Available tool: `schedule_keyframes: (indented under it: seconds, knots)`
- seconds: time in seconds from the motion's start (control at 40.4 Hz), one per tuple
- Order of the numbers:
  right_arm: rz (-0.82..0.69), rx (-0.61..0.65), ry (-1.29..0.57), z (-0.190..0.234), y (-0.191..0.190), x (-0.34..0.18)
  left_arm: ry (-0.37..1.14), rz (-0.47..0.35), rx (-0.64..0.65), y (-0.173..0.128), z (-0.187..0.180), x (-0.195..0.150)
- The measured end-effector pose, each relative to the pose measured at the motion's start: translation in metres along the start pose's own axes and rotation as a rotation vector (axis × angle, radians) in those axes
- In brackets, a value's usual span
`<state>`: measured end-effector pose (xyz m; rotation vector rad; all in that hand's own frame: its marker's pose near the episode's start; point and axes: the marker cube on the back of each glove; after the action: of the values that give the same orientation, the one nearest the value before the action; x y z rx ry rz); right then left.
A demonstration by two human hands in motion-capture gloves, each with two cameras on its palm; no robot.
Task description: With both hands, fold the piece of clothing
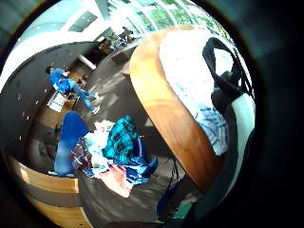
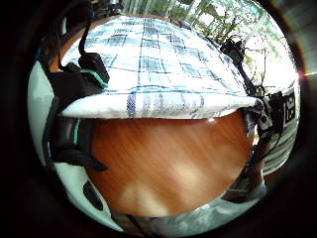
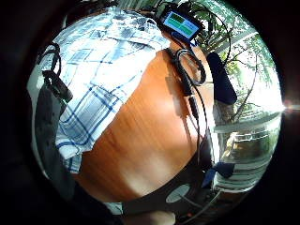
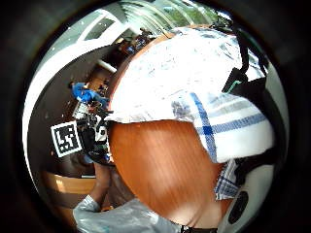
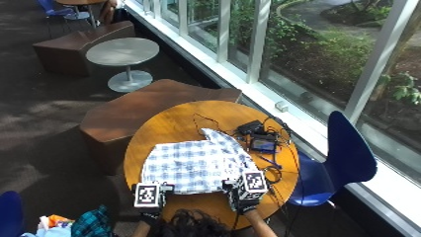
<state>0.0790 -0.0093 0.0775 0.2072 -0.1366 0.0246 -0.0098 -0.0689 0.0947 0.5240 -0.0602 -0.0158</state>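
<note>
A blue and white plaid shirt (image 5: 194, 165) lies spread flat on the round wooden table (image 5: 171, 123). My left hand (image 5: 150, 213) is at the shirt's near left corner and my right hand (image 5: 242, 201) at its near right corner. In the left thumb side palm view the near hem (image 2: 158, 105) is raised a little off the wood, and my left fingers (image 2: 74, 84) curl on the cloth. The right thumb side palm view shows a corner of the shirt (image 4: 228, 131) draped over and pinched by my right fingers (image 4: 245, 82).
A small device with a lit screen (image 5: 263, 144) and black cables (image 5: 273, 173) lie on the table right of the shirt. A blue chair (image 5: 345, 153) stands at the right. Brown benches (image 5: 164, 98) are beyond the table, and a pile of clothes (image 5: 79, 224) lies on the floor at the left.
</note>
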Motion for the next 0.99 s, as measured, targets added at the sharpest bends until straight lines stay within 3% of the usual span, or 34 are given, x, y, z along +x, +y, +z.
schedule_keyframes:
  seconds: [0.124, 0.248, 0.322, 0.496, 0.62, 0.719, 0.892, 0.991]
  knots:
    - [-0.068, 0.029, 0.014, -0.030, 0.006, 0.002, 0.029, 0.096, 0.025, 0.014, -0.047, -0.002]
    - [-0.211, -0.172, -0.020, -0.062, 0.010, -0.006, 0.114, 0.258, -0.031, 0.021, -0.074, 0.000]
    - [-0.274, -0.261, -0.058, -0.070, -0.006, -0.009, 0.130, 0.300, -0.047, 0.013, -0.076, -0.012]
    - [-0.324, -0.357, -0.030, -0.062, -0.104, -0.024, 0.149, 0.289, -0.262, -0.034, -0.052, -0.038]
    - [-0.296, -0.339, 0.083, -0.030, -0.175, -0.042, 0.132, 0.262, -0.387, -0.086, -0.010, -0.042]
    - [-0.273, -0.329, 0.153, 0.006, -0.215, -0.045, 0.101, 0.255, -0.473, -0.111, 0.021, -0.043]
    - [-0.263, -0.295, 0.313, 0.025, -0.227, -0.049, 0.085, 0.246, -0.516, -0.135, 0.071, -0.040]
    - [-0.248, -0.301, 0.346, 0.035, -0.220, -0.047, 0.091, 0.212, -0.524, -0.132, 0.077, -0.036]
